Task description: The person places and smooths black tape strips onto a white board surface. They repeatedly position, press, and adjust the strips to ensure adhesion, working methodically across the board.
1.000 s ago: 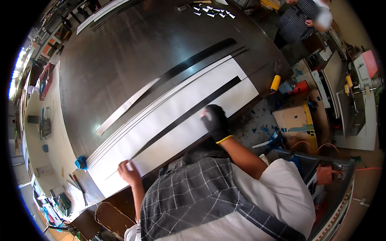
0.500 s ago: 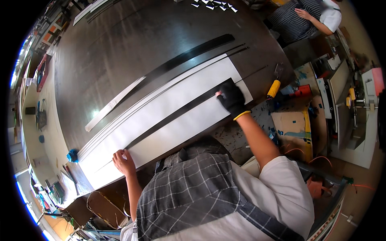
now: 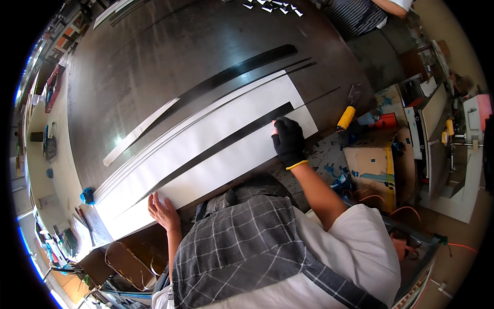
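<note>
A long white sheet [image 3: 231, 154] lies slantwise along the near side of the dark table. On it runs a long dark strip [image 3: 231, 137] that narrows toward the left. My left hand [image 3: 163, 211] is bare and open, its fingers resting on the white sheet by the strip's left end. My right hand [image 3: 289, 141] wears a black glove with a yellow cuff and bare tips on the thumb side. Its fingers are curled closed over the sheet, just on the near side of the strip's right end; anything inside them is hidden.
Beyond the sheet lie another dark strip [image 3: 242, 67], pale at its left end, and thin dark rods. A yellow-handled tool [image 3: 347, 117] sits at the table's right edge, above a cardboard box [image 3: 371, 157]. Small white pieces [image 3: 275, 7] lie far off; another person [image 3: 355, 15] stands top right.
My right hand has come back toward me, off the dark strip's right end. My left hand has shifted slightly right, its fingers flatter. The other person has moved partly out of view.
</note>
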`<state>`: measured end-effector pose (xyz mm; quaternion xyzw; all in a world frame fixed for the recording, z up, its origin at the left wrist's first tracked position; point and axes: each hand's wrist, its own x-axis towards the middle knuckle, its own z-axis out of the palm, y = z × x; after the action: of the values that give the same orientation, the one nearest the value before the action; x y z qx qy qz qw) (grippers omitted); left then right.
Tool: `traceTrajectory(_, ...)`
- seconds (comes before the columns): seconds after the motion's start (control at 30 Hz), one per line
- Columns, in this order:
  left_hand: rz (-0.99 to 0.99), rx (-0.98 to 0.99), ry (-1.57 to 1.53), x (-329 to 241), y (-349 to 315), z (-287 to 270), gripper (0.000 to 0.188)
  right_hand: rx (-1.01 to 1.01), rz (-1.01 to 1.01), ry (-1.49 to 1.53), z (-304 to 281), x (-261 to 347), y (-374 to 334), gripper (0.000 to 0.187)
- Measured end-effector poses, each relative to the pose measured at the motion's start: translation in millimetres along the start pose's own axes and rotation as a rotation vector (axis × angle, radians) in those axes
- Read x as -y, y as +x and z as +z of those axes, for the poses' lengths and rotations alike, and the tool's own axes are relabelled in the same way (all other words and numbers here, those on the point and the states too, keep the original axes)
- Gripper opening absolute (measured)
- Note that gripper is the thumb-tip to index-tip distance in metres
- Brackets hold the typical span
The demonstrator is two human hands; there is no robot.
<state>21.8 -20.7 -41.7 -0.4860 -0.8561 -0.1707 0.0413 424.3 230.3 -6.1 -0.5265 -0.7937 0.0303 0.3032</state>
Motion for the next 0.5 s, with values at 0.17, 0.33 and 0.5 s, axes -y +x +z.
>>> traceTrajectory(0.17, 0.003, 0.021, 0.029, -0.7, 1.2, -1.3, 0.046, -0.019, 0.169, -0.048, 6.7, -8.3, -5.6, 0.023)
traceTrajectory(0.33, 0.001, 0.027, 0.010, -1.0, 4.6, 1.4, 0.046, 0.092, 0.365, 0.051, 1.7, -45.7, 24.9, 0.014)
traceTrajectory(0.5, 0.000, 0.026, 0.058, 0.8, -0.7, -8.0, 0.048, 0.490, 0.447, -0.047, -12.3, -31.9, 70.2, 0.022)
